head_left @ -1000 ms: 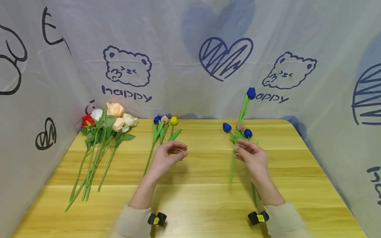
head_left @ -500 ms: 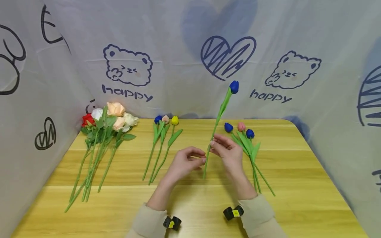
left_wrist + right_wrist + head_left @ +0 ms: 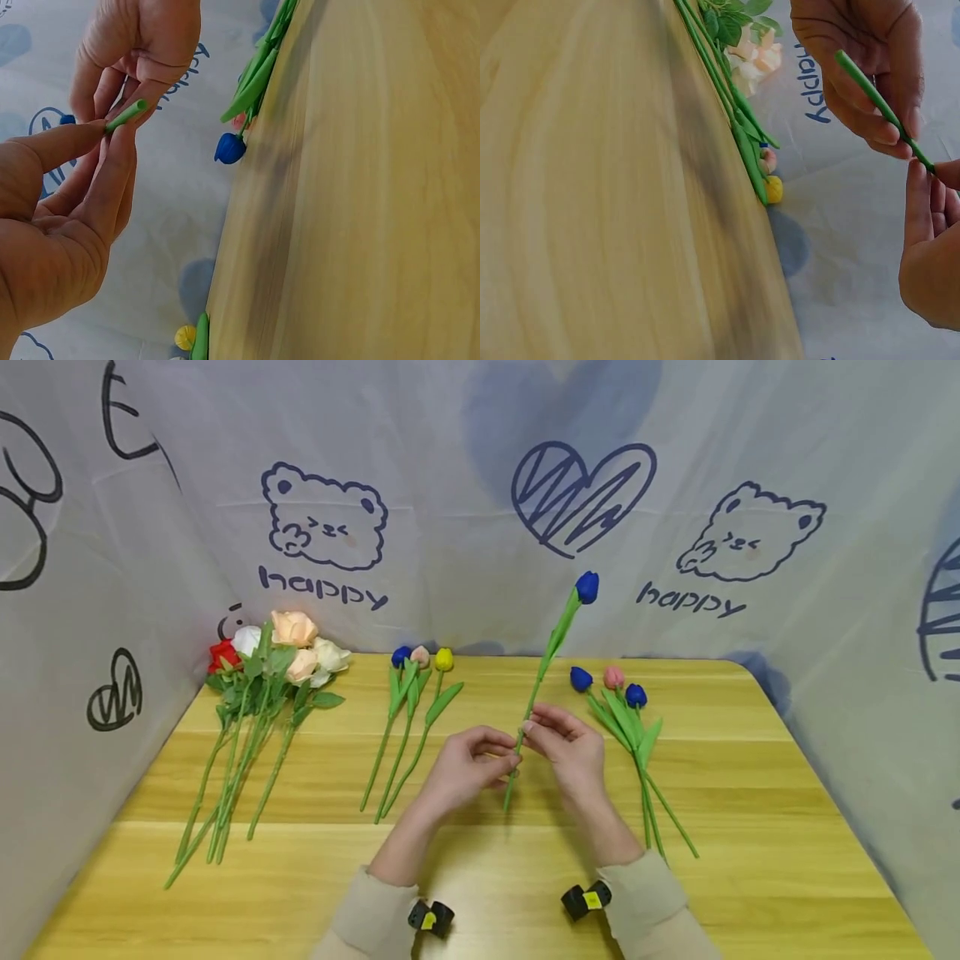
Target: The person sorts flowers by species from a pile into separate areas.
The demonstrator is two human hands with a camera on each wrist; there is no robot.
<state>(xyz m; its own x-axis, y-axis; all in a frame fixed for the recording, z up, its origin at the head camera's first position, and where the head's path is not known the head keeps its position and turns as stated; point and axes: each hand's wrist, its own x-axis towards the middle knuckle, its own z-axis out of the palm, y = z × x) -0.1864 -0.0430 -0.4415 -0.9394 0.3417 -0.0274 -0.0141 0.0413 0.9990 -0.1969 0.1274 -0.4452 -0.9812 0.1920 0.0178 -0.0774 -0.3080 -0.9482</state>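
Observation:
A blue tulip (image 3: 587, 587) is held up over the middle of the table, its bloom leaning to the right. My right hand (image 3: 572, 752) pinches its stem between thumb and fingers. Just below, my left hand (image 3: 468, 768) pinches the same stem near its lower end. From the left wrist view, the cut end of the green stem (image 3: 127, 116) sticks out past the left fingertips. The right wrist view has both hands close together on the stem (image 3: 870, 91).
Three tulips, two blue and one pink (image 3: 613, 677), lie crossed at the right. Left of centre lie blue, pale pink and yellow tulips (image 3: 444, 659). Several roses (image 3: 294, 628) lie at the far left of the wooden table (image 3: 750, 793). A printed cloth (image 3: 450, 560) hangs behind.
My right hand has brought the blue tulip leftward from above the right-hand tulips to the middle. The left hand has moved right and taken hold of the lower stem.

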